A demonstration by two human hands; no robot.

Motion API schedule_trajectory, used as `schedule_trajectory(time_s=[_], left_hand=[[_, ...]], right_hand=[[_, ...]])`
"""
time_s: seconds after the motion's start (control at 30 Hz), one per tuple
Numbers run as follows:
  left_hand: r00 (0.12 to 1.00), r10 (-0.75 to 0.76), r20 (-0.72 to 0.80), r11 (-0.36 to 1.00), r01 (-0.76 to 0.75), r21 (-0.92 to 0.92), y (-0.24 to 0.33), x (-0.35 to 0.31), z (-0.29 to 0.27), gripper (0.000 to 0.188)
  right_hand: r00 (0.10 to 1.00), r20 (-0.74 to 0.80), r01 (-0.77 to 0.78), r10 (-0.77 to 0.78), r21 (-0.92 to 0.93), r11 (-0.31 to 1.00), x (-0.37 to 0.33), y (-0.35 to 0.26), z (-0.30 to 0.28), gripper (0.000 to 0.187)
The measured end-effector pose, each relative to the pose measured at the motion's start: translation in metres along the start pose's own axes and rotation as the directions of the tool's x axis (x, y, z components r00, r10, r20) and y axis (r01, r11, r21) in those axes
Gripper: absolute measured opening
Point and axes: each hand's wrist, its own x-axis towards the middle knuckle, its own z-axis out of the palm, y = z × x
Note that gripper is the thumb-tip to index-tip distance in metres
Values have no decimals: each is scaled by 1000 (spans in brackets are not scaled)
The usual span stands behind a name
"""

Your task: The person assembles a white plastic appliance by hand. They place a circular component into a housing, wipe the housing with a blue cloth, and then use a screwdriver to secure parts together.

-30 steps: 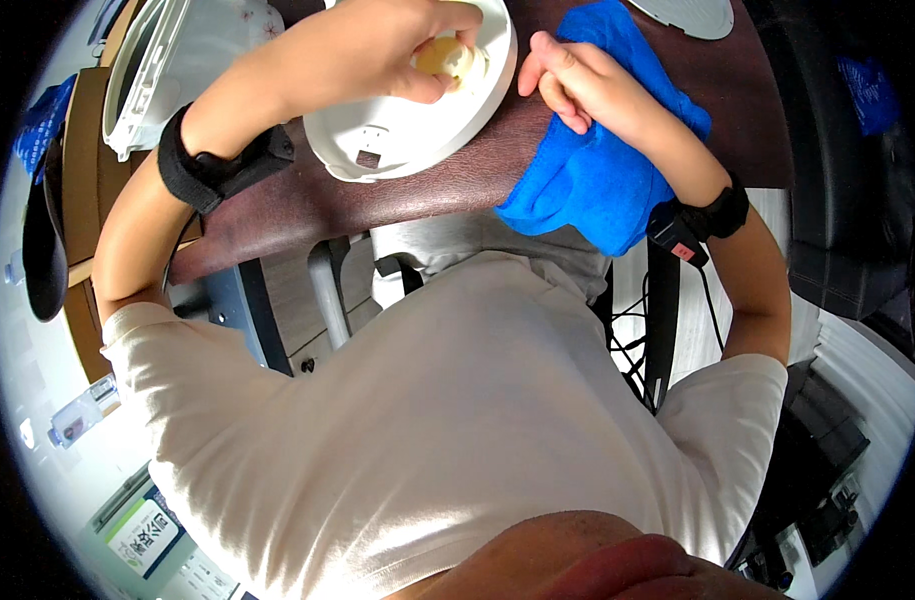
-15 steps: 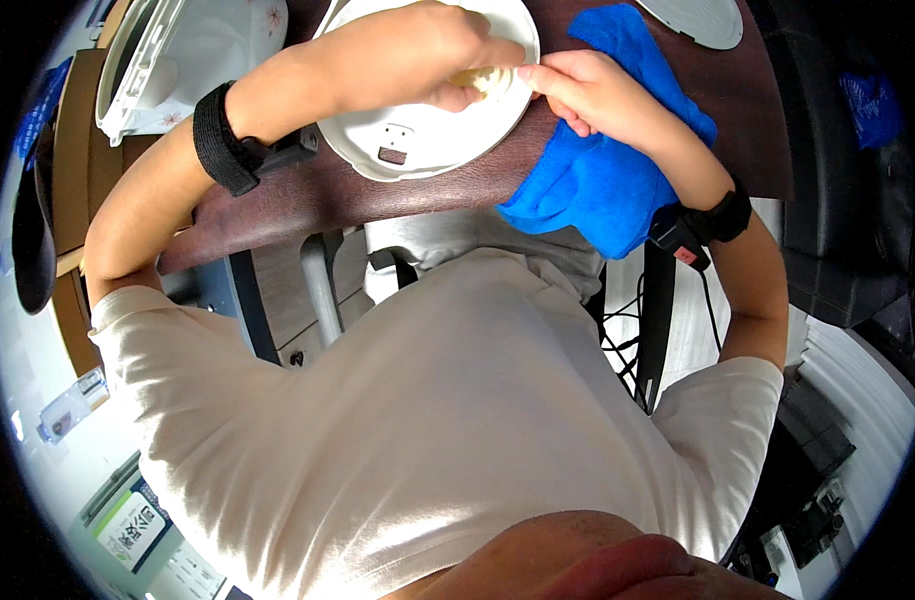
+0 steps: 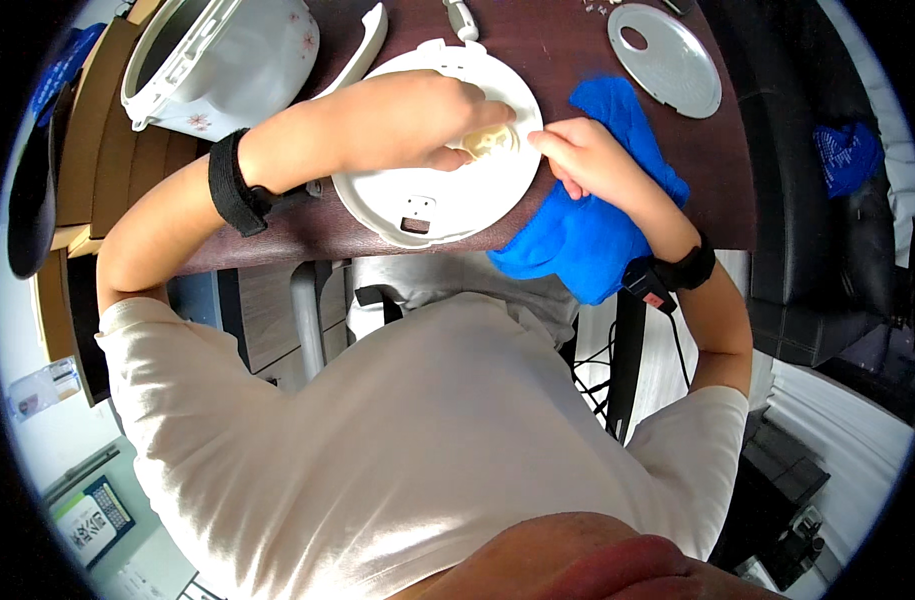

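Note:
A round white plastic rice cooker lid [image 3: 377, 203] lies on the dark table, with a small rectangular cutout near its front edge. Set into its right half is a cream-coloured round part [image 3: 497, 146]. My left hand [image 3: 432, 120] reaches over the lid from the left, its curled thumb and fingers at this part; whatever sits between the fingertips is hidden. At the lid's right rim, my right hand [image 3: 589, 162] pinches the edge between thumb and forefinger, other fingers curled. A crumpled blue cloth [image 3: 587, 245] lies beneath and beside the right hand.
A white rice cooker body [image 3: 252, 85] with a flower print stands back left, beside a curved white handle [image 3: 362, 50]. A grey metal disc [image 3: 667, 60] with a hole lies back right. A white-grey tool-like piece [image 3: 461, 18] sits behind the lid. Cardboard [image 3: 97, 140] is at left.
The view has shifted, so the table and lid sit lower in the picture and more of the table's back shows. Both hands stay at the same places on the lid.

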Motion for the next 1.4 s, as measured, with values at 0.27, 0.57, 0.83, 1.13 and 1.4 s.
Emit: schedule_trajectory(time_s=[0.27,0.57,0.83,1.13,1.4], left_hand=[[966,-69,-248,991,95,96,-18,-52,-9,33],[770,-545,-332,834,537,-125,-61,-99,-5,30],[728,-673,-127,738,673,-52,-113,-53,16,44],[762,-592,-262,804,580,-128,-120,-56,22,34],[671,-588,-452,804,422,-420,-81,-70,0,25]], right_hand=[[993,-119,-21,-4,-214,977,-5,-10,5,41],[957,-129,157,-259,-520,840,-2,-32,-16,30],[977,-88,111,-197,-576,810,50,-73,-47,37],[937,-328,-281,-124,-914,292,17,-36,-47,63],[827,-485,-201,-285,-727,656,-29,11,-26,40]])
